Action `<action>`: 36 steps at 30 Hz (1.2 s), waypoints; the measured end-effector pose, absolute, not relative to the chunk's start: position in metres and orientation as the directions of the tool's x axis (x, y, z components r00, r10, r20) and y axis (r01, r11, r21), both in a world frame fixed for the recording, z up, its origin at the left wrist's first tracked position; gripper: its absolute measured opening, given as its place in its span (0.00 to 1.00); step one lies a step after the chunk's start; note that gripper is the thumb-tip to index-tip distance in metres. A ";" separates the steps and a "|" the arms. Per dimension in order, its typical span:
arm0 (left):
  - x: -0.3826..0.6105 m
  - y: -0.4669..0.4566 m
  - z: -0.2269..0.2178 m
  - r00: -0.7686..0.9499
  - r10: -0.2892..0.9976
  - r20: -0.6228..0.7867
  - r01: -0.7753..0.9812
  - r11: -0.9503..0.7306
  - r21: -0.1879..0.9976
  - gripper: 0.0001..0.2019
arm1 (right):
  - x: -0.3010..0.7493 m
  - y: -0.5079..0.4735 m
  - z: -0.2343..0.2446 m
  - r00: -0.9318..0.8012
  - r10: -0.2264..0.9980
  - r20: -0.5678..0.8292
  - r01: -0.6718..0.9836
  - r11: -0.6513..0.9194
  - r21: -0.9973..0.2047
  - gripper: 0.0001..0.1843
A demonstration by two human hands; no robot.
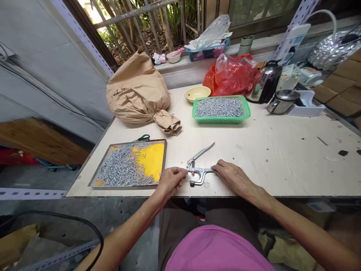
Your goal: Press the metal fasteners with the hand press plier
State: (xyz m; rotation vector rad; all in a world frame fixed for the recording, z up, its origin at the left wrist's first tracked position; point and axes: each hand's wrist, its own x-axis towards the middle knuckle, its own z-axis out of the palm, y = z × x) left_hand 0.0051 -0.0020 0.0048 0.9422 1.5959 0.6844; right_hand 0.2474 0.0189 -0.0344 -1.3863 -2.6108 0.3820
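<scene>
A pair of silver snap-fastener pliers (200, 174) lies at the table's front edge, its upper lever raised at an angle above a spring. My right hand (232, 175) has its fingers closed on the end of the lower handle. Close by the jaw on the other side, my left hand (172, 180) is pinched; anything between its fingertips is too small to name. To its left is a shallow tray (166, 158) with a yellow bottom, partly covered by a heap of small silver metal pins (118, 165).
A green basket (221, 119) full of similar metal pieces stands farther back, beside a cream bowl (197, 92). Green-handled scissors (144, 137) lie behind the tray. A tied brown paper sack (138, 90), red plastic bag (234, 75) and kettle (266, 81) line the back.
</scene>
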 end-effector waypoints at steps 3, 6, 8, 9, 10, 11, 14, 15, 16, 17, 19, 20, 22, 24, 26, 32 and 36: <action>0.015 -0.007 -0.011 -0.098 0.820 -0.564 0.172 0.572 0.802 0.15 | 0.250 0.019 -0.034 -0.565 0.825 0.016 0.786 0.545 -0.292 0.14; 0.017 -0.008 -0.018 -0.085 0.801 -0.593 0.181 0.598 0.781 0.16 | 0.252 0.017 -0.033 -0.572 0.820 0.015 0.780 0.550 -0.300 0.14; 0.019 -0.008 -0.019 -0.066 0.799 -0.598 0.183 0.598 0.780 0.17 | 0.252 0.017 -0.032 -0.571 0.821 0.016 0.781 0.548 -0.300 0.14; 0.020 -0.008 -0.019 -0.059 0.800 -0.598 0.183 0.597 0.781 0.17 | 0.252 0.017 -0.031 -0.568 0.823 0.018 0.782 0.547 -0.299 0.14; 0.021 -0.008 -0.019 -0.056 0.800 -0.597 0.182 0.596 0.782 0.17 | 0.251 0.016 -0.031 -0.566 0.824 0.020 0.783 0.546 -0.297 0.14; 0.022 -0.008 -0.019 -0.054 0.801 -0.597 0.183 0.595 0.782 0.17 | 0.251 0.016 -0.030 -0.566 0.824 0.021 0.784 0.546 -0.297 0.13; 0.023 -0.007 -0.017 -0.043 0.794 -0.606 0.206 0.601 0.773 0.17 | 0.250 0.016 -0.027 -0.565 0.825 0.019 0.784 0.544 -0.299 0.13; 0.023 -0.006 -0.017 -0.038 0.790 -0.612 0.219 0.604 0.766 0.18 | 0.250 0.015 -0.026 -0.565 0.825 0.016 0.785 0.543 -0.299 0.13; 0.023 -0.005 -0.016 -0.032 0.785 -0.618 0.233 0.608 0.759 0.18 | 0.250 0.015 -0.025 -0.564 0.826 0.010 0.787 0.541 -0.297 0.13; 0.022 -0.003 -0.016 -0.028 0.782 -0.623 0.246 0.609 0.754 0.18 | 0.250 0.015 -0.023 -0.560 0.828 0.003 0.791 0.536 -0.293 0.13; 0.022 -0.001 -0.017 -0.023 0.781 -0.624 0.273 0.606 0.748 0.17 | 0.250 0.015 -0.021 -0.551 0.835 -0.014 0.802 0.524 -0.285 0.14; 0.021 -0.001 -0.017 -0.022 0.784 -0.621 0.289 0.599 0.747 0.17 | 0.249 0.015 -0.020 -0.546 0.838 -0.021 0.807 0.519 -0.282 0.14; 0.020 0.001 -0.018 -0.018 0.788 -0.615 0.328 0.586 0.741 0.15 | 0.248 0.014 -0.019 -0.539 0.842 -0.028 0.813 0.512 -0.278 0.14; 0.019 0.002 -0.019 -0.009 0.787 -0.617 0.369 0.576 0.730 0.15 | 0.248 0.014 -0.018 -0.539 0.842 -0.025 0.815 0.513 -0.271 0.14; 0.018 0.002 -0.019 0.009 0.777 -0.630 0.394 0.576 0.716 0.15 | 0.248 0.013 -0.020 -0.543 0.840 -0.011 0.812 0.521 -0.263 0.14; 0.017 0.001 -0.015 0.052 0.740 -0.671 0.427 0.590 0.685 0.13 | 0.250 0.010 -0.022 -0.554 0.832 0.011 0.799 0.536 -0.271 0.12; 0.021 -0.003 -0.012 0.055 0.752 -0.657 0.456 0.566 0.686 0.14 | 0.250 0.007 -0.023 -0.549 0.836 0.023 0.807 0.537 -0.246 0.11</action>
